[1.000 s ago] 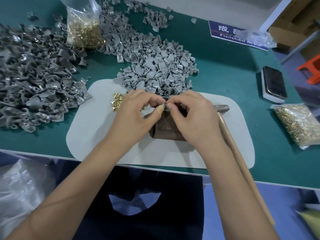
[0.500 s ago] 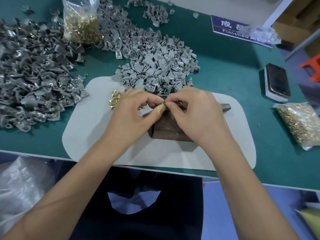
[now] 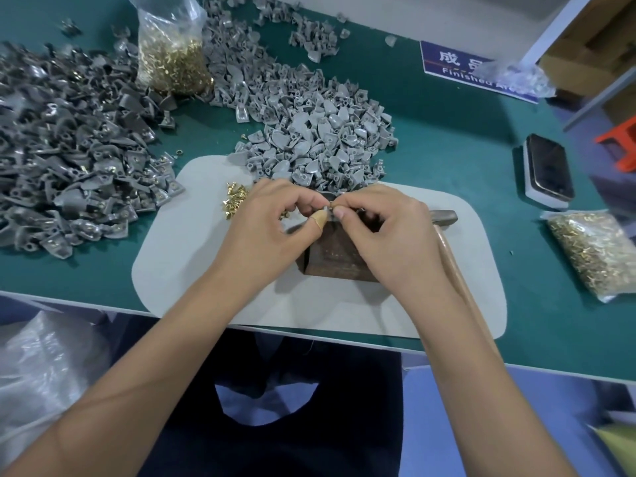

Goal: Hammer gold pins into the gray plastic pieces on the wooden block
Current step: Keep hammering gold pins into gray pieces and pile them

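Observation:
A brown wooden block point(image 3: 335, 256) stands on a pale grey mat point(image 3: 192, 249). Both hands meet over its top. My left hand point(image 3: 275, 228), thumb wrapped in tan tape, pinches a small gray plastic piece point(image 3: 331, 215) at the block's top edge. My right hand point(image 3: 385, 235) pinches the same spot from the right, with a tiny gold pin between the fingertips, barely visible. Loose gold pins point(image 3: 234, 199) lie on the mat left of my left hand. A hammer point(image 3: 447, 235) with a wooden handle lies under my right wrist, its metal head beside the block.
A heap of light gray pieces point(image 3: 320, 132) lies just behind the block, a darker heap point(image 3: 69, 149) at the left. Bags of gold pins stand at the back point(image 3: 168, 53) and lie at the right point(image 3: 595, 253). A phone point(image 3: 549, 170) rests at the right. The table edge runs near my body.
Both hands stay pinched together over the block with only slight finger shifts. The view has shifted a little; the hammer lies still.

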A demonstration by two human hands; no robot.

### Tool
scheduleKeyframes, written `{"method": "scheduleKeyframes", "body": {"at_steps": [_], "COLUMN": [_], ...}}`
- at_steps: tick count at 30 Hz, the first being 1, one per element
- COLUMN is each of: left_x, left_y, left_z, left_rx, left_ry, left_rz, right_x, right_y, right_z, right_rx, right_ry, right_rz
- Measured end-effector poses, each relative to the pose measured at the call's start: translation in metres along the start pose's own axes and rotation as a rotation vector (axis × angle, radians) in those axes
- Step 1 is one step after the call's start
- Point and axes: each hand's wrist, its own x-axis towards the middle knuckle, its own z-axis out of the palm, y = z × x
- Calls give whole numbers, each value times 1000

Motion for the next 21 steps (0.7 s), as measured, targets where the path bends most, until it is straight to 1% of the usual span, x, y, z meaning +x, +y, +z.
{"method": "scheduleKeyframes", "body": {"at_steps": [2,4,6,7,8,10,12,14,17,19,21], "left_x": [0,-1,-1,-1,-1,-2,-2,-2,-2,-3,-2], "left_y": [-1,-1,-3,-4,-5,-5,-6,-5,-3,-2,-3], "left_z": [0,0,0,0,0,-1,0,0,0,-1,-1], "left_rx": [4,-6,-16,-14,-12,-9,4,10,15,11,-7], "left_ry": [0,-6,-18,-26,-30,-27,-26,-27,-25,-37,-46], "left_rz": [-1,-4,0,0,0,5,6,6,10,22,33], "right_x": [-6,-17,-31,-38,-45,-59,-66,-67,-61,-56,-50], "right_y": [1,5,17,25,33,46,52,54,58,54,41], "right_z": [-3,-12,-26,-32,-37,-43,-42,-43,-52,-61,-69], "right_rx": [72,128,50,-40,-155,-367,-442,-471,-496,-378,-152], "right_ry": [37,146,278,303,290,170,45,11,43,113,173], "right_rz": [21,56,136,224,336,536,619,613,588,525,415]}}
